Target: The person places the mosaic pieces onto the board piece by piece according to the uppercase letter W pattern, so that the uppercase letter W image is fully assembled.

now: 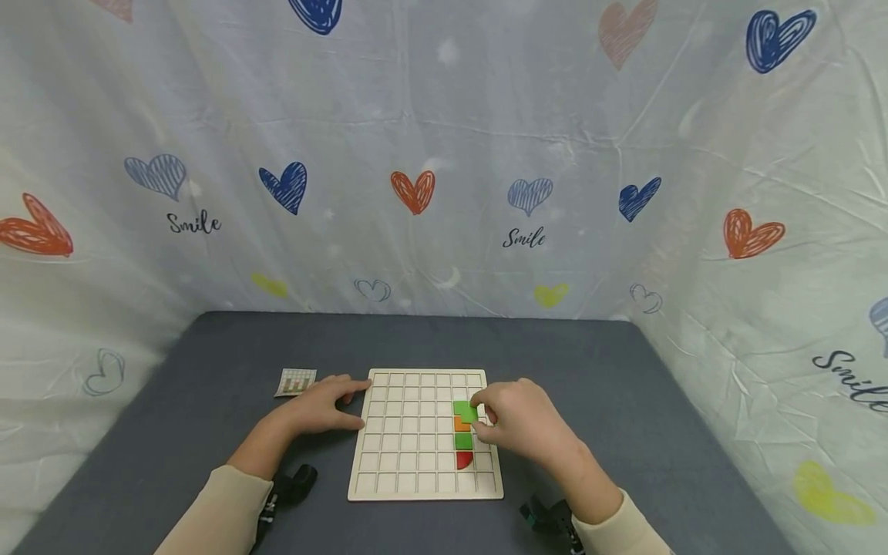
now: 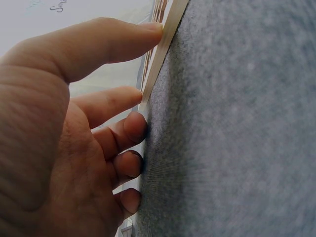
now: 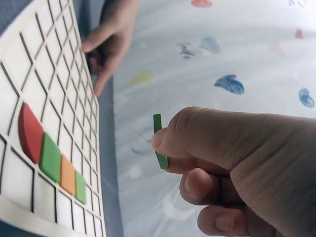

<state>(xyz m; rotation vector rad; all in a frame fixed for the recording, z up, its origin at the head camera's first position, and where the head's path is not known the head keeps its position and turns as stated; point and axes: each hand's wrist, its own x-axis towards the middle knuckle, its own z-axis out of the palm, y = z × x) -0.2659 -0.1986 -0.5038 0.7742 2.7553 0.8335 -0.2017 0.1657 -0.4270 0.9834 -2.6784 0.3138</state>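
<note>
A pale wooden grid board (image 1: 409, 443) lies on the dark table. In one column sit a red rounded tile (image 1: 464, 460), a green tile (image 1: 463, 441), an orange tile (image 1: 461, 424) and another green tile (image 1: 459, 406). My right hand (image 1: 523, 420) pinches a loose green tile (image 3: 158, 148) between thumb and index finger; in the right wrist view it is off the board, seen edge-on. My left hand (image 1: 315, 407) touches the board's left edge with thumb and index fingertips, its other fingers (image 2: 129, 164) loosely bent beside the edge.
Behind my left hand lies a small printed card (image 1: 296, 381) with a grid pattern. Black wrist devices (image 1: 300, 484) sit under both forearms. A pale curtain (image 1: 458, 154) with printed hearts hangs along the back and sides of the grey-blue table (image 1: 555, 343).
</note>
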